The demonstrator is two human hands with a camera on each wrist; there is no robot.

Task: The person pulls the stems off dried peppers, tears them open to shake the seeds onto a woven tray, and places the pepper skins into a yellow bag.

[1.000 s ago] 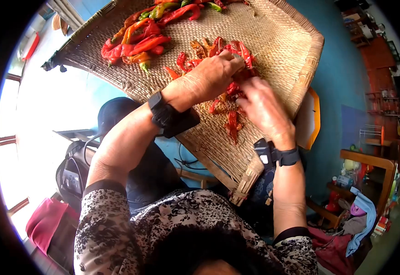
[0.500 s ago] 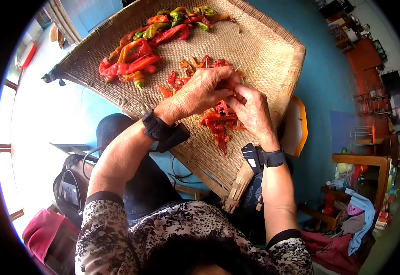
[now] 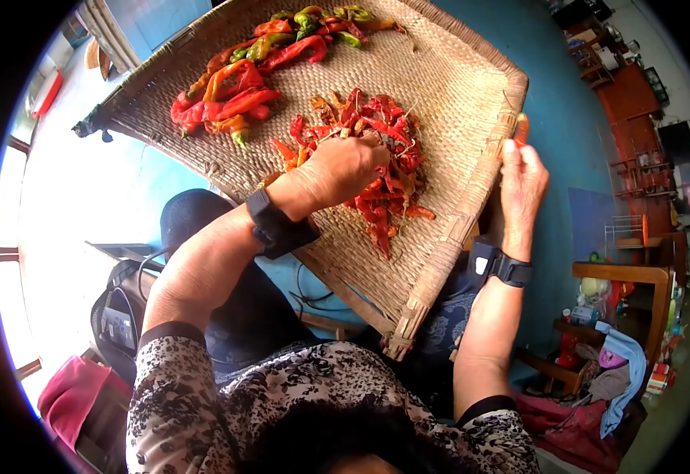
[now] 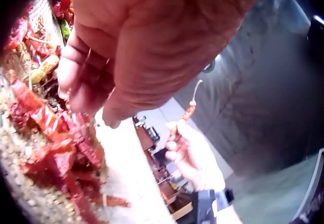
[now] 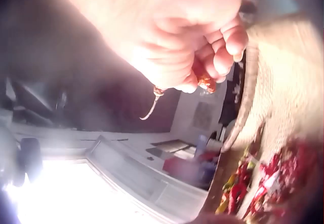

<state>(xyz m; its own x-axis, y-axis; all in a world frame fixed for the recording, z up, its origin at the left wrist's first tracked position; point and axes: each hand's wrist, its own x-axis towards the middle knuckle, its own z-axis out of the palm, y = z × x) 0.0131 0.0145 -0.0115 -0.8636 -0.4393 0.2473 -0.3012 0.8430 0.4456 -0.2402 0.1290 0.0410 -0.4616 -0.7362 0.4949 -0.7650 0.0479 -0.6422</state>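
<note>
My left hand (image 3: 341, 170) is low over a pile of dried red chili peppers (image 3: 377, 213) on a woven basket tray (image 3: 456, 87). Its fingers bend down among the chilies in the left wrist view, thumb a little apart; whether they pinch one I cannot tell. Just beyond the tray's right rim, my right hand (image 3: 523, 189) holds up a dried chili pepper (image 4: 189, 112) between thumb and fingers, its pale curved stem sticking out. Most of that chili is hidden by the palm in the right wrist view, where a wrinkled red bit (image 5: 206, 85) shows between the fingers.
Fresher, glossy red, orange and green peppers (image 3: 242, 103) lie along the tray's far left side. Loose pale seeds (image 4: 48, 198) are scattered under the dried pile. The tray's near corner (image 3: 400, 344) reaches the person's lap. A wooden chair (image 3: 622, 273) with clothes stands at the right.
Both hands met above the pile half a second ago. Since then the right hand has moved right, past the tray's rim, with a chili pepper; the left has lowered toward the pile.
</note>
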